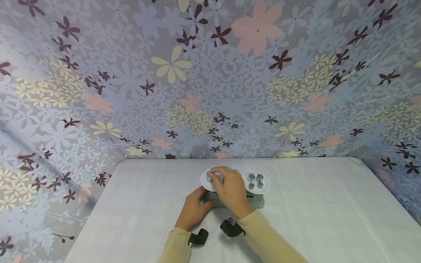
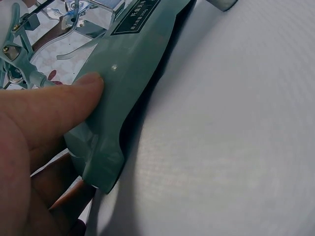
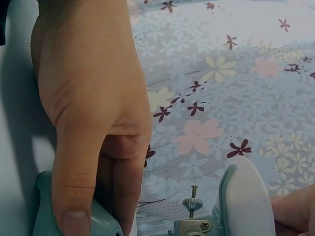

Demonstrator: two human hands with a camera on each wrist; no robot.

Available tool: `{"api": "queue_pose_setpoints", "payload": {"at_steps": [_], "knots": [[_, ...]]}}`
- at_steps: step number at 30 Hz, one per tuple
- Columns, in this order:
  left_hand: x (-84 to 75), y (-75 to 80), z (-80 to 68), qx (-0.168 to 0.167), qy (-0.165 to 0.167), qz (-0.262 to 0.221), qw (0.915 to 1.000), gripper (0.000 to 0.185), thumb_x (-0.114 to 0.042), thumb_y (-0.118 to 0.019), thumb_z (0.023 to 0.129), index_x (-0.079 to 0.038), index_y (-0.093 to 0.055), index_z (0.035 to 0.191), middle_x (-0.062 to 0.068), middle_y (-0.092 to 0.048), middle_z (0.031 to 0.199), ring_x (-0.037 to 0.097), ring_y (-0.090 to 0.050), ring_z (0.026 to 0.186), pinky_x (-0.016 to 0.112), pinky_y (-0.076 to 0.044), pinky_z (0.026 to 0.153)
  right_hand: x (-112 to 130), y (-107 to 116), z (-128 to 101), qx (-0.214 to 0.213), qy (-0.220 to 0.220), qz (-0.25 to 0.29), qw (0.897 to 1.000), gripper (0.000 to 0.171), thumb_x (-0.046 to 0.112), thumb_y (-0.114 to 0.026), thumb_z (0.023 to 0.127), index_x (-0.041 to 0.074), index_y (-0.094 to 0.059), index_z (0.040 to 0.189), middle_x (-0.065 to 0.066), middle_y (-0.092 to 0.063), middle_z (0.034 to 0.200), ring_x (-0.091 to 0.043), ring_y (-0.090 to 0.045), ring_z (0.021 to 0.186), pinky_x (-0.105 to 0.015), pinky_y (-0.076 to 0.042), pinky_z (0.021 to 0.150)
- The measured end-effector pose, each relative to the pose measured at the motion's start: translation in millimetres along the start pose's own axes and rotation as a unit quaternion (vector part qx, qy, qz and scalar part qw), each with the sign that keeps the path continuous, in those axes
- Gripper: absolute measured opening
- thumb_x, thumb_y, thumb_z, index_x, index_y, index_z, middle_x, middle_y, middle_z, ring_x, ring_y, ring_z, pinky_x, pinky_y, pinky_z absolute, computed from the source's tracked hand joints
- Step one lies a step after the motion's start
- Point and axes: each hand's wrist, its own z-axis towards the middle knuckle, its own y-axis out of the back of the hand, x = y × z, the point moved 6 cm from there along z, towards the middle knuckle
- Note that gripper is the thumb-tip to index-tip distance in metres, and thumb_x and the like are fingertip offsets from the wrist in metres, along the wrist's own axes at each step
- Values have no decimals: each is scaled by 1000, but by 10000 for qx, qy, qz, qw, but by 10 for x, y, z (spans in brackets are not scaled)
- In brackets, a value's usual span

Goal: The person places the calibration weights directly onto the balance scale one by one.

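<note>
A green balance scale point(image 1: 222, 201) with two white pans stands on the table. My left hand point(image 1: 194, 208) grips the left end of its base, thumb on the front face; the left wrist view shows the thumb and the lettered plate point(image 2: 137, 17). Reaching across the front, my right hand point(image 1: 230, 188) pinches a small metal piece point(image 1: 208, 178) at the left pan point(image 1: 204, 183). Several shiny metal pieces point(image 1: 251, 176) like nuts sit on the right pan point(image 1: 266, 179). The right wrist view shows the left hand point(image 3: 93, 108) on the base and a brass adjusting screw point(image 3: 193, 204).
A white cloth point(image 1: 315, 212) covers the table. Behind it and at the sides hangs flowered fabric point(image 1: 210, 91). Black wrist cameras point(image 1: 199, 237) sit at both sleeves. The right forearm crosses before the scale and hides its middle in the head view.
</note>
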Motion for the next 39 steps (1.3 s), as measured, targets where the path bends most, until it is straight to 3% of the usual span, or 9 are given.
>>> {"api": "queue_pose_setpoints", "payload": {"at_steps": [19, 29, 31, 33, 36, 39], "knots": [[-10, -2, -9, 30, 28, 6, 10000, 58, -27, -74, 90, -5, -56, 141, 14, -60, 139, 32, -54, 131, 52, -44, 110, 22, 0, 10, 280, -311, -136, 9990, 15, 18, -74, 90, 11, -79, 102, -4, -76, 104, -26, -71, 103, -50, -54, 91], [-19, 7, -7, -7, -35, -37, 10000, 57, -26, -74, 90, -6, -57, 140, 14, -60, 138, 32, -55, 130, 51, -44, 110, 19, 44, -28, 104, -114, -166, 9997, 22, 20, -76, 89, 12, -77, 109, -4, -75, 107, -28, -70, 104, -49, -56, 89], [-18, 6, -8, -7, -17, -59, 10000, 58, -27, -74, 90, -6, -57, 141, 13, -60, 138, 32, -55, 130, 51, -44, 110, 27, 66, -42, 50, -64, -192, 9998, 21, 20, -77, 89, 12, -77, 108, -3, -75, 105, -27, -71, 100, -47, -57, 86], [-16, 3, -8, -6, -1, -60, 10000, 58, -29, -74, 90, -6, -57, 141, 13, -60, 138, 32, -55, 131, 51, -44, 110, 28, 81, -60, 18, -22, -210, 9998, 20, 18, -78, 88, 12, -77, 107, -3, -75, 103, -23, -70, 82, -42, -57, 76], [-16, 0, -9, -21, -1, -35, 10000, 58, -30, -74, 90, -6, -57, 140, 14, -61, 138, 32, -55, 130, 52, -43, 110, 26, 99, -95, 6, -11, -219, 9998, 19, 16, -78, 87, 12, -77, 105, -2, -75, 101, -11, -57, 60, -32, -52, 60], [-19, 0, -8, -42, -11, -13, 10000, 58, -30, -74, 90, -6, -57, 140, 14, -61, 138, 32, -55, 131, 52, -43, 110, 19, 118, -132, 38, -29, -137, 9999, 19, 15, -79, 86, 13, -77, 105, -1, -74, 100, -3, -45, 54, -24, -44, 51]]}}
